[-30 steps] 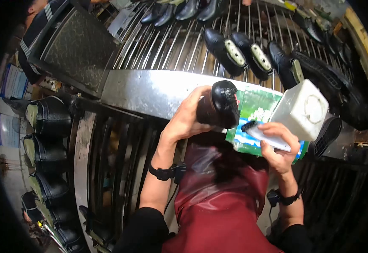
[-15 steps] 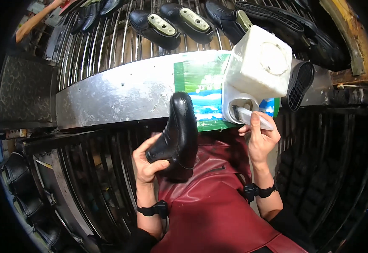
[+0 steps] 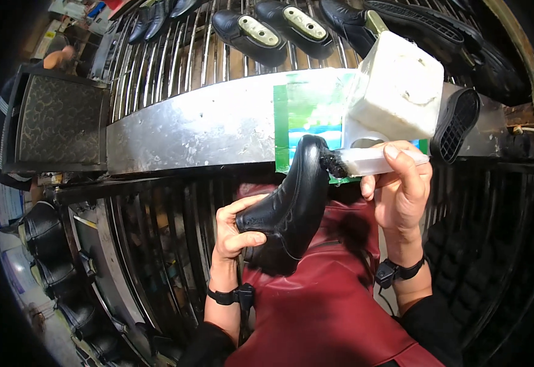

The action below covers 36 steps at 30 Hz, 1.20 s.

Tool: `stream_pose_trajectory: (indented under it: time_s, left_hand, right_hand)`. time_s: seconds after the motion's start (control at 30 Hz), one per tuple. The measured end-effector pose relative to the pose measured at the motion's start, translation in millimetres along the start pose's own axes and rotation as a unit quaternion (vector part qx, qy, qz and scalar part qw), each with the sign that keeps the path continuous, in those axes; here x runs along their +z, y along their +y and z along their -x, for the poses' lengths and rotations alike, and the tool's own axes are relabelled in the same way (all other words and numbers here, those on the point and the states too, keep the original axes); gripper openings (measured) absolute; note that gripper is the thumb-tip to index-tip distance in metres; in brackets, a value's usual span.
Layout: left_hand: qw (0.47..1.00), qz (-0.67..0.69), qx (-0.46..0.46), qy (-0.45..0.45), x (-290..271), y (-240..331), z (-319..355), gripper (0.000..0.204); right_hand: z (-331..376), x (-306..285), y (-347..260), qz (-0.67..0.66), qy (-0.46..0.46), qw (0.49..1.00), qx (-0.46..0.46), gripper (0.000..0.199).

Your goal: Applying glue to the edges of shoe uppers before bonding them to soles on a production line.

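- The left hand [image 3: 237, 229] holds a black ankle boot [image 3: 288, 205] over the person's lap, above the dark red apron [image 3: 322, 306], just near of the metal tabletop [image 3: 187, 137]. Its fingers are clamped round the lower part of the boot, thumb on top.
- The right hand [image 3: 401, 186] has its fingers closed on a pale, translucent brush handle [image 3: 374, 162]; the dark bristle tip [image 3: 335, 164] touches the boot's upper end.
- The boot looks like soft, smooth leather with a firm shape: probably light, a little slippery where shiny, and likely to give under a hard squeeze. A grip round the foot or heel part, as now, seems the surest hold, leaving the top free for the brush.
- A white plastic tub [image 3: 395, 92] stands on the tabletop to the right, far of the right hand, partly on a green sheet [image 3: 306, 116]. What is in it cannot be seen from here.
- A black ribbed sole [image 3: 456, 125] leans just right of the tub.
- Far of the tabletop, more black shoes [image 3: 248, 33] lie on a rack of metal bars [image 3: 175, 67]; other dark boots [image 3: 43, 229] sit in a row at the near left.
- Both wrists wear black bands.
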<state>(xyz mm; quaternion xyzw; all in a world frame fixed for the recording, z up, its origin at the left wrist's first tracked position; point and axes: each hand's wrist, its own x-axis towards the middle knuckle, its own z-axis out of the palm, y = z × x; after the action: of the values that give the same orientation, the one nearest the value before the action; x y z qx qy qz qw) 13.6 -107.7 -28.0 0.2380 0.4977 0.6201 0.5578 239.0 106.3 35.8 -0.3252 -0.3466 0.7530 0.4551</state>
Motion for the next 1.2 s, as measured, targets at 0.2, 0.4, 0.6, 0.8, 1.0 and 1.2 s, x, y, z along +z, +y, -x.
stream_pose_trajectory:
  time_s: [0.2, 0.4, 0.6, 0.8, 1.0, 1.2]
  left_hand:
    - [0.998, 0.065, -0.015, -0.009, -1, 2, 0, 0.077]
    - [0.996, 0.084, -0.009, 0.0, -7, -5, -4, 0.064]
    - [0.991, 0.135, -0.015, -0.006, -11, -6, -15, 0.042]
    - [0.988, 0.152, 0.003, 0.01, -7, 5, -19, 0.038]
    - [0.983, 0.184, 0.002, -0.004, -3, 17, -20, 0.037]
    - [0.98, 0.197, 0.014, 0.01, -2, 15, -21, 0.037]
  right_hand:
    - [37, 6, -13, 0.169, -0.12, 0.976, -0.066, 0.016]
    - [83, 11, 11, 0.287, -0.203, 0.913, -0.208, 0.016]
    - [118, 16, 10, 0.316, -0.289, 0.883, -0.193, 0.016]
    - [97, 29, -10, 0.309, -0.229, 0.911, -0.149, 0.014]
    - [106, 38, -15, 0.389, -0.323, 0.828, -0.242, 0.02]
    - [78, 54, -29, 0.28, -0.158, 0.94, -0.114, 0.009]
